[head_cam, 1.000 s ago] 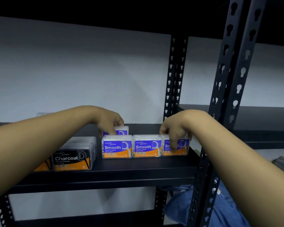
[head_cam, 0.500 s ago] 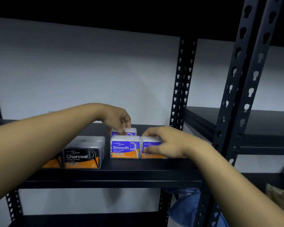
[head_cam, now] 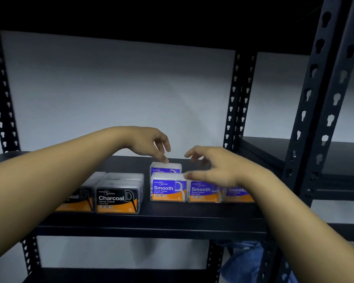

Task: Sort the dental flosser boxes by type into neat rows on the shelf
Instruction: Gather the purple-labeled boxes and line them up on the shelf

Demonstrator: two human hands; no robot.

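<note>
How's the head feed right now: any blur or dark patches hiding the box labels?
Head view: light falls on the back wall, and the top of the frame is black. The middle Charcoal box and Smooth box read sharply; the rightmost Smooth label is smeared, and the right hand is motion-blurred. The uprights lean from wide-angle distortion.

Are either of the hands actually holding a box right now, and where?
Neither. The left hand only touches the back Smooth box on its top with fingertips; the right hand hovers open.
</note>
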